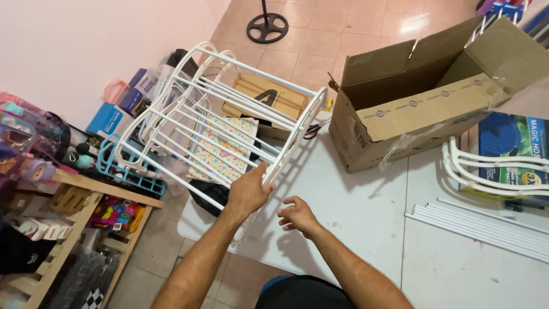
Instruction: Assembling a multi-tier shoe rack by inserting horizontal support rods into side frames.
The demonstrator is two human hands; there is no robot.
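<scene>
White tube rack [220, 123] lies tipped at the surface's [366, 212] left edge; my left hand [247, 191] grips its end frame, my right hand [297, 216] hovers loose, apparently empty. Assembly seems midway; next needs a spare rod [480, 228].
</scene>
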